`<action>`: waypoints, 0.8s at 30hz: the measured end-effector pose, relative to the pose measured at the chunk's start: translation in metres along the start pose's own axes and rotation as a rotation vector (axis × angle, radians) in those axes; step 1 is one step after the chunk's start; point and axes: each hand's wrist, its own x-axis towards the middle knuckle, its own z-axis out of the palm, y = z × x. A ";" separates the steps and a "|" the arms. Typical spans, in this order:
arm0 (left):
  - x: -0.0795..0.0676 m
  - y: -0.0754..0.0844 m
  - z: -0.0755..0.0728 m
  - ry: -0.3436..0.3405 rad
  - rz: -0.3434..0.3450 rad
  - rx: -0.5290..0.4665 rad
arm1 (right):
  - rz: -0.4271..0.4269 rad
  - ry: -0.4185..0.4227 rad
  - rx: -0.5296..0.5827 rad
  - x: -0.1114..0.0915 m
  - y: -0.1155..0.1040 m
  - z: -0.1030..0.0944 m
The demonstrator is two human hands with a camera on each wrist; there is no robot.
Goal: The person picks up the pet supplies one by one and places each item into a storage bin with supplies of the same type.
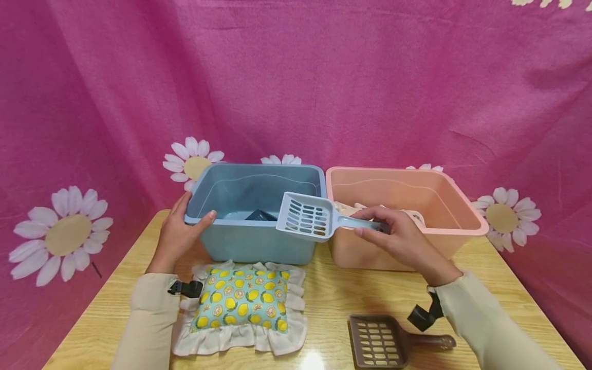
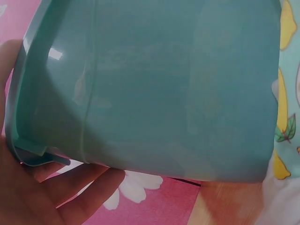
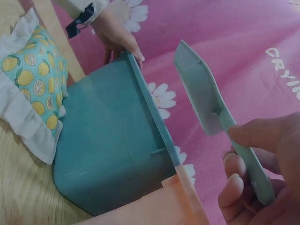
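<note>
My left hand (image 1: 178,234) grips the rim of a blue plastic bin (image 1: 259,244) at its front left corner, thumb over the edge. In the left wrist view its fingers (image 2: 96,185) curl around the outside under the rim. My right hand (image 1: 400,236) holds a light blue slotted litter scoop (image 1: 336,222) by the handle. The scoop's head points left and overlaps the blue bin's front right rim in the head view. In the right wrist view the thumb lies along the scoop handle (image 3: 251,168). A dark blue object (image 1: 260,215) lies inside the blue bin.
A peach bin (image 1: 370,252) stands right of the blue one, with cream-coloured items (image 1: 347,207) inside. A ruffled lemon-print cushion (image 1: 240,298) lies in front of the blue bin. A brown slotted scoop (image 1: 401,339) lies at the front right of the wooden table (image 1: 324,293). Pink fabric (image 1: 324,82) hangs behind.
</note>
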 end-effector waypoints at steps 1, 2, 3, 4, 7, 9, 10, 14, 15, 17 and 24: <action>0.000 0.000 0.000 0.002 -0.003 0.002 | -0.001 0.000 0.004 0.001 0.000 0.000; 0.000 0.000 0.000 0.004 -0.006 0.003 | 0.002 0.000 0.009 0.002 0.000 0.001; 0.000 0.000 0.000 0.005 -0.009 0.005 | 0.005 0.000 0.016 0.003 0.000 0.001; 0.000 0.000 0.001 0.007 -0.011 0.004 | 0.012 0.003 0.019 0.004 0.000 0.002; 0.000 0.000 0.001 0.012 -0.015 0.005 | 0.032 0.009 0.019 0.006 0.000 0.002; 0.000 0.000 0.001 0.014 -0.013 0.005 | 0.045 0.010 0.022 0.008 0.000 0.003; 0.000 0.000 0.001 0.016 -0.011 0.006 | 0.049 0.012 0.021 0.009 0.000 0.003; 0.001 -0.001 0.001 0.023 -0.005 0.012 | 0.053 0.008 0.032 0.013 0.000 0.004; 0.001 -0.002 0.002 0.025 -0.006 0.012 | 0.050 0.009 0.031 0.014 0.000 0.004; 0.001 -0.002 0.002 0.027 -0.011 0.012 | 0.048 0.009 0.034 0.016 0.000 0.005; 0.000 -0.001 0.002 0.037 -0.009 0.007 | 0.064 -0.002 0.043 0.023 -0.002 0.008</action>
